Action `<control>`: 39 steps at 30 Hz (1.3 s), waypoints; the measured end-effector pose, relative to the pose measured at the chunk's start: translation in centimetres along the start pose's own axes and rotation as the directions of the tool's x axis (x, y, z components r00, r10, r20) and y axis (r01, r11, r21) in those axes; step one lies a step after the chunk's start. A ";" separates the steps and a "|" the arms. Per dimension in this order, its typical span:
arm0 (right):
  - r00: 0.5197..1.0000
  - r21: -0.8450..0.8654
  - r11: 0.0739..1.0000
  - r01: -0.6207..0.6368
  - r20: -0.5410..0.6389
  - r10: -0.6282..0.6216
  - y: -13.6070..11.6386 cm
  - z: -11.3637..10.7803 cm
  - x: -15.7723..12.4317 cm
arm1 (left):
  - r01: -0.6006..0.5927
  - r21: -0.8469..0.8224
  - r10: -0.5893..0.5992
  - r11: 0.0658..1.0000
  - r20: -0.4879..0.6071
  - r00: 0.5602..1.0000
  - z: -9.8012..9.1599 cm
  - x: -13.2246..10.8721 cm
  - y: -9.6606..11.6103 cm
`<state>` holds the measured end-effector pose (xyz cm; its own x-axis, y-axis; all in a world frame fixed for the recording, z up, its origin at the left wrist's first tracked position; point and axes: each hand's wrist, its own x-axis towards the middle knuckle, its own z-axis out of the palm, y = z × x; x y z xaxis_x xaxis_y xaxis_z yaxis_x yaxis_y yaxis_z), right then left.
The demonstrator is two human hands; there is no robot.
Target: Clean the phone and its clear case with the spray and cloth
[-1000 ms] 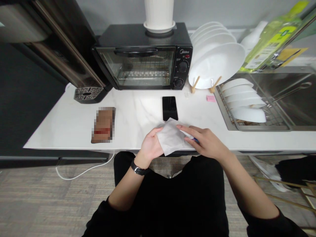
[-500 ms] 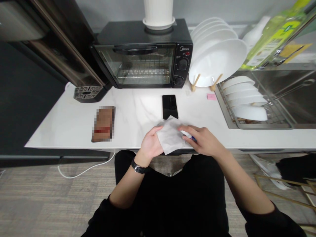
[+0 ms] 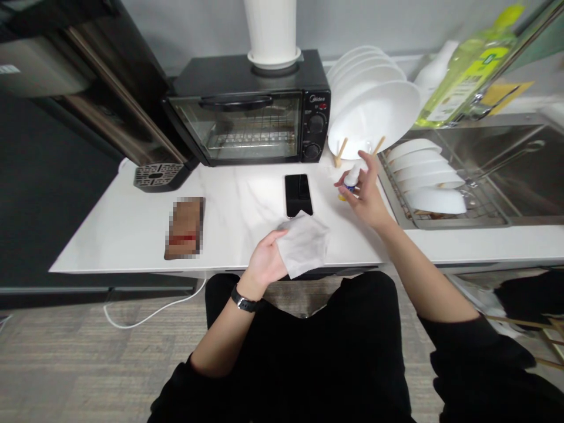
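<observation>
A light grey cleaning cloth (image 3: 304, 244) with a zigzag edge is pinched in my left hand (image 3: 267, 258), thumb on top. It hangs over the counter's front edge, just below a black smartphone (image 3: 298, 195) that lies face up. Farther right, my right hand (image 3: 366, 197) has its thumb and fingers around a small white-topped spray bottle (image 3: 351, 180) with a blue and yellow label. The bottle is upright or slightly tilted, at the counter in front of the plates; whether its base touches the surface I cannot tell. The index finger is raised off it.
A black toaster oven (image 3: 247, 123) stands behind the phone, a white pot (image 3: 272, 32) on top. White plates (image 3: 374, 117) stand in a wooden rack. Bowls (image 3: 434, 200) sit in the sink (image 3: 520, 176) at right. A pixelated flat object (image 3: 185, 228) lies left, near a dispenser (image 3: 127, 94).
My right hand has moved away from the cloth, forward and to the right, carrying the spray bottle to beside the plate rack. My left hand still holds the cloth in nearly the same place.
</observation>
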<state>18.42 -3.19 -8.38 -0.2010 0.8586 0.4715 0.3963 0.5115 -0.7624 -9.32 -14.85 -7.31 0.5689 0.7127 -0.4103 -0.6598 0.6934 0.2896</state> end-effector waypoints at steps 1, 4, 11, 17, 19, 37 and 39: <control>1.000 0.006 1.000 -0.003 -0.005 0.003 0.5 0.5 0.3 | 0.003 0.011 -0.003 1.000 0.010 1.000 0.0 0.0 0.0; 1.000 0.003 1.000 0.000 -0.023 0.000 1.6 1.8 0.5 | 0.007 0.046 -0.009 0.999 0.036 0.999 -0.1 0.1 0.0; 0.961 -0.112 0.993 0.022 -0.272 -0.052 -0.4 0.8 -2.3 | 0.006 0.096 -0.010 0.995 0.040 0.999 -0.3 0.1 0.1; 0.999 -0.016 1.000 0.021 -0.035 -0.022 -5.4 1.9 -6.4 | 0.042 0.209 -0.068 0.977 0.117 0.991 -0.7 -0.2 0.4; 0.975 0.157 0.982 -0.106 0.211 0.072 -6.2 2.6 -6.3 | 0.029 0.247 -0.062 0.969 0.128 0.990 -0.8 -0.3 0.6; 0.894 0.433 0.790 -0.434 0.318 0.316 -6.2 2.4 -5.2 | -0.440 0.712 0.597 0.548 0.036 0.801 -1.2 -0.2 1.3; 0.891 0.442 0.780 -0.443 0.310 0.330 -6.3 2.5 -5.1 | -0.423 0.787 0.618 0.448 0.070 0.783 -1.2 -0.3 1.8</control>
<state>14.71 -10.65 -7.10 -0.3260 0.9449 0.0311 0.0016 0.0335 -0.9994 -11.23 -13.94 -7.77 0.0724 0.9940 -0.0824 -0.1498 0.0925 0.9844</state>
